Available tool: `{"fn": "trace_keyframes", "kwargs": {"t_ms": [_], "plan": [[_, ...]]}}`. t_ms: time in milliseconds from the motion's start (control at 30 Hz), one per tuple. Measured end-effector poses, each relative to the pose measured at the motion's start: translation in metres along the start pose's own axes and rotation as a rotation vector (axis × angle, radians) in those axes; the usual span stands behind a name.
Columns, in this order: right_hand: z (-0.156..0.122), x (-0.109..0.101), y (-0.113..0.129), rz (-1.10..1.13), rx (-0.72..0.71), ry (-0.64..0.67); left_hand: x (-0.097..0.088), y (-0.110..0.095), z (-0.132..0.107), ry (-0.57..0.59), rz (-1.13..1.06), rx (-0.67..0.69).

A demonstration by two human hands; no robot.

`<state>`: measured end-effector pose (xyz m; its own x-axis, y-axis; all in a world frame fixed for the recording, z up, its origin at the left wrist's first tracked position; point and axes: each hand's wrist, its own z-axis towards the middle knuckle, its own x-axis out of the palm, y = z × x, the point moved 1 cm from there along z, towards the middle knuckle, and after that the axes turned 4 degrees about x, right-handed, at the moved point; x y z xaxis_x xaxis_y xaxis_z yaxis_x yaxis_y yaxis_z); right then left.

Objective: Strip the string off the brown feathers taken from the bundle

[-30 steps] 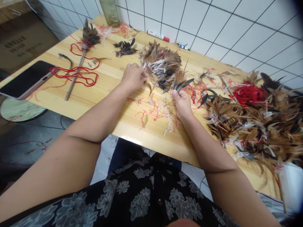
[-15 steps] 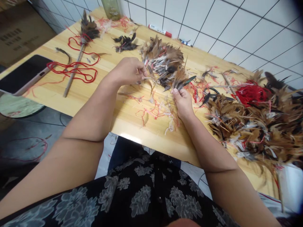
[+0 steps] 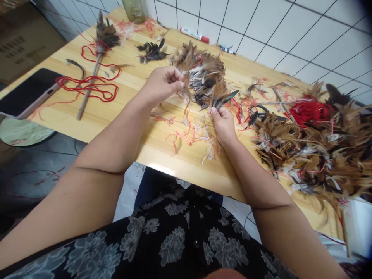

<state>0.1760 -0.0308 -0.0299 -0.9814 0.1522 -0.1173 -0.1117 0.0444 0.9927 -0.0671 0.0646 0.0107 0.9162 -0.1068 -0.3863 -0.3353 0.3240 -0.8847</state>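
My right hand (image 3: 224,123) pinches a small bunch of feathers (image 3: 218,97) between thumb and fingers. The bunch is brown and dark, with one greenish-black feather pointing right. To its left, my left hand (image 3: 166,83) is closed in a pinch, with a wispy brownish feather (image 3: 186,93) at its fingertips, partly blurred. Just behind both hands lies a pile of brown feather bunches (image 3: 203,71) with whitish bases. Red and white thread scraps (image 3: 192,133) are strewn on the wooden table (image 3: 162,149) between my forearms.
On the left are a phone (image 3: 29,91), a stick (image 3: 91,85) tipped with dark feathers, and looped red cord (image 3: 99,91). Black feathers (image 3: 152,50) and a marker (image 3: 194,35) lie farther back. At right is a large brown feather heap (image 3: 314,151) beside red string (image 3: 310,111).
My left hand has risen slightly, its fingers now drawn together closer to the feather pile. My right hand stays nearly in place with its feather bunch.
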Motion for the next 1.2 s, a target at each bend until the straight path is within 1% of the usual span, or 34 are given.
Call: {"fn": "trace_keyframes", "kwargs": {"t_ms": [67,133,233,333,433,533,600,700,733,833,867,900,933,967,1033,1067,1200], "plan": [[0.000,0.001,-0.001,0.003,0.009,-0.007,0.006,0.000,-0.002,0.029,-0.169,-0.021],[0.000,0.001,-0.002,0.007,0.011,-0.005,0.012,0.002,-0.004,0.059,-0.254,-0.022],[0.001,0.002,-0.004,-0.002,-0.011,-0.003,0.020,0.008,-0.006,0.113,-0.294,-0.014],[0.003,0.002,-0.008,-0.032,-0.038,0.009,0.025,0.013,-0.006,0.151,-0.289,0.016],[0.006,0.001,-0.014,-0.071,-0.045,0.013,0.029,0.013,-0.009,0.169,-0.183,0.081],[0.008,0.000,-0.018,-0.095,-0.049,-0.001,0.030,0.007,-0.015,0.164,-0.033,0.164],[0.009,0.000,-0.019,-0.102,-0.052,-0.007,0.028,0.005,-0.017,0.174,0.065,0.206],[0.008,-0.001,-0.018,-0.102,-0.051,-0.002,0.021,0.007,-0.015,0.189,0.240,0.289],[0.008,-0.001,-0.017,-0.098,-0.052,0.000,0.018,0.009,-0.013,0.168,0.293,0.324],[0.007,-0.001,-0.014,-0.077,-0.060,0.009,0.010,0.009,-0.010,0.045,0.404,0.413],[0.006,-0.001,-0.013,-0.071,-0.062,0.012,0.008,0.007,-0.010,0.018,0.427,0.435],[0.006,-0.001,-0.012,-0.069,-0.062,0.014,0.006,0.005,-0.011,0.022,0.448,0.452],[0.006,-0.001,-0.012,-0.071,-0.061,0.014,0.005,0.002,-0.011,0.063,0.472,0.460],[0.006,-0.001,-0.012,-0.074,-0.061,0.014,0.005,0.000,-0.012,0.127,0.499,0.458],[0.006,-0.001,-0.012,-0.081,-0.062,0.011,0.004,-0.004,-0.013,0.262,0.559,0.429],[0.006,-0.001,-0.013,-0.084,-0.063,0.010,0.003,-0.005,-0.014,0.310,0.587,0.408],[0.006,-0.002,-0.013,-0.103,-0.061,0.011,-0.002,-0.013,-0.017,0.411,0.596,0.358]]}}
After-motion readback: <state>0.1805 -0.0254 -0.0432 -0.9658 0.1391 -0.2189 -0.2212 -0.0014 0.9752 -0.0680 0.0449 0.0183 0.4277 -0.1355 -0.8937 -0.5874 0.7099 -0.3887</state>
